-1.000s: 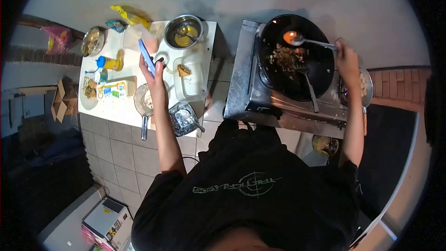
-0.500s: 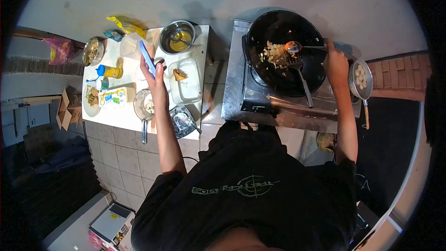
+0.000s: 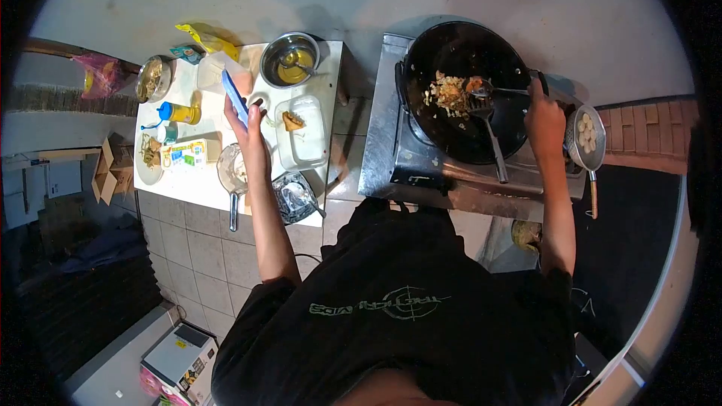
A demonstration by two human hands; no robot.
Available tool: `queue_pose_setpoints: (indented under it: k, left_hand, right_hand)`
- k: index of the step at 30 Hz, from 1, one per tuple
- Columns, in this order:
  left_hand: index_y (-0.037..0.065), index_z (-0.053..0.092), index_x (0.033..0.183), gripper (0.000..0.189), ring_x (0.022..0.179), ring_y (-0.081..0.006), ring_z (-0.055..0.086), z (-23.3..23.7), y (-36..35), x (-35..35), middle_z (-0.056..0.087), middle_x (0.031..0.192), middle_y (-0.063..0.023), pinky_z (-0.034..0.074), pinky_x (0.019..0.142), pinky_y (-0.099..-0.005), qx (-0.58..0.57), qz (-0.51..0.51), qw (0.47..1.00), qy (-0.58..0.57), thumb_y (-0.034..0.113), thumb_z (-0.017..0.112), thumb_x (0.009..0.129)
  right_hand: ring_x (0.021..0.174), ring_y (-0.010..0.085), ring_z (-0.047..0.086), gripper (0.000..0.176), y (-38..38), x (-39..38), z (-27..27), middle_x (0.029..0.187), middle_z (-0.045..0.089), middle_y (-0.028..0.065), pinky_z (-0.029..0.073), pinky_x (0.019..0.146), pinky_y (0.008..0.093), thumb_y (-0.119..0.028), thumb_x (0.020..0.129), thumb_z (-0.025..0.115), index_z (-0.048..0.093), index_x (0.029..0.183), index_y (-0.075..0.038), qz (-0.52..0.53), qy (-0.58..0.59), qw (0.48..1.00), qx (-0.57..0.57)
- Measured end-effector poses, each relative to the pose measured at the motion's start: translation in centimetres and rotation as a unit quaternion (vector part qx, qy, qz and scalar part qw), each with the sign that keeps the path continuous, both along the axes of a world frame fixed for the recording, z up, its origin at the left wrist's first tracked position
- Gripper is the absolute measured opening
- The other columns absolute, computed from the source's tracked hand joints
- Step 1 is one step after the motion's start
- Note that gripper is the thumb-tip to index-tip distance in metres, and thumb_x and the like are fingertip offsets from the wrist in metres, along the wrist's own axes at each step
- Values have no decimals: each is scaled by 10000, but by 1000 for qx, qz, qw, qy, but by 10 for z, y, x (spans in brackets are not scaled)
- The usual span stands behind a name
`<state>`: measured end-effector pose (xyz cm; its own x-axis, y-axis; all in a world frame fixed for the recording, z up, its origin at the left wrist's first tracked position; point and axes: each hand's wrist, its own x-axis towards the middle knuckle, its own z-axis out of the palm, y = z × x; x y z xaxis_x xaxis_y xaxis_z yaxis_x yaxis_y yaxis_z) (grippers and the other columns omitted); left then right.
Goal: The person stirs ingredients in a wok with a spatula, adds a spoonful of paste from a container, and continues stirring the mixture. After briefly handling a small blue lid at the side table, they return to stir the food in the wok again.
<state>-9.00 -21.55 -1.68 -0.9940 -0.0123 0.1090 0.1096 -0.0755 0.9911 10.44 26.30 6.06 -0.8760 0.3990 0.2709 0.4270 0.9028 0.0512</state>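
My left hand (image 3: pixel 254 139) is closed around a thin blue smartphone (image 3: pixel 235 96), held tilted above the left table. My right hand (image 3: pixel 544 120) grips the handle of a metal spoon (image 3: pixel 508 91) at the right rim of a black wok (image 3: pixel 470 143). The spoon's bowl, with something orange-red at it, is at the edge of a heap of chopped, fried-looking food (image 3: pixel 449 95) in the wok. A metal spatula (image 3: pixel 493 143) leans in the wok, its head by the food and its handle over the near rim; neither hand touches it.
The wok sits on a steel stove (image 3: pixel 380 135). Right of it lies a strainer (image 3: pixel 585 158) with pale round pieces. The white table (image 3: pixel 199 189) holds a steel bowl (image 3: pixel 271 71) of yellow liquid, a clear container (image 3: pixel 304 154), a saucepan (image 3: pixel 234 203) and a yellow bottle (image 3: pixel 180 113).
The spoon's bowl has tipped and moved slightly down and right against the food, and its orange load looks less full. My left hand still holds the phone. The view has shifted slightly.
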Motion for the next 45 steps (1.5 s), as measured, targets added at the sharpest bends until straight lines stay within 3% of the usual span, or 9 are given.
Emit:
queue_pose_setpoints:
  k: [10,16,18,19,25,29,34,38,45]
  left_hand:
    - [37,232,1541,733,1254,-249,490,-6,-24,-14,371,1464,-175,425,1028,-384,-3,43,999,10,348,601,988]
    - [57,233,1546,779,1158,-244,548,16,-66,2,410,1382,-183,444,995,-384,-7,123,992,17,360,635,952]
    - [70,213,1556,814,1180,-259,544,9,-91,12,395,1399,-194,445,1001,-401,-13,146,989,3,375,646,938]
    - [73,201,1560,836,1188,-267,541,7,-101,18,384,1410,-196,443,1007,-407,-29,159,987,0,386,652,930]
    - [80,185,1568,899,1196,-297,539,3,-144,59,347,1424,-205,462,998,-429,-96,211,972,-24,390,694,895]
    - [75,191,1566,898,1180,-297,549,3,-159,62,352,1400,-198,465,1000,-429,-116,248,960,-55,387,696,892]
    - [24,235,1526,1015,1310,-429,397,14,-159,14,311,1369,-289,379,1089,-489,-338,279,896,-67,412,810,786]
    - [-37,298,1470,1127,1180,-496,484,6,-143,-88,379,1296,-339,437,1007,-523,-441,264,858,29,530,861,676]
    - [68,313,1497,1210,1232,-488,414,-86,-114,-231,379,1319,-283,333,1051,-580,-607,156,779,-23,758,765,612]
  right_hand:
    - [815,453,664,152,-26,-31,76,799,629,289,507,715,472,-121,995,530,626,1041,-12,3,92,989,-119]
    - [699,383,563,284,-99,-175,85,755,548,248,466,677,429,-226,1047,480,582,939,17,204,174,923,-277]
    - [749,437,580,316,-133,-244,43,788,582,270,468,704,472,-238,1041,463,584,914,25,387,257,869,-169]
    - [827,488,593,275,-183,-264,57,839,616,291,463,737,522,-207,1004,479,601,914,23,283,114,922,-238]
    - [1019,429,675,244,-381,-394,-21,1016,700,268,554,864,490,-90,893,533,679,1051,26,285,-8,916,-283]
    - [1063,421,667,408,-453,-424,-67,1122,683,259,545,899,498,-295,953,577,584,1195,34,260,-58,913,-308]
    - [1081,420,655,530,-440,-399,-47,1133,673,252,527,910,498,-470,951,593,542,1258,-40,243,-49,888,-387]
    - [831,359,702,310,-377,-307,-19,838,680,230,520,715,461,-320,975,592,606,1072,-26,270,139,829,-470]
    - [615,285,606,127,-347,-181,-66,723,612,151,472,598,409,-145,955,612,586,1041,-55,212,27,786,-580]
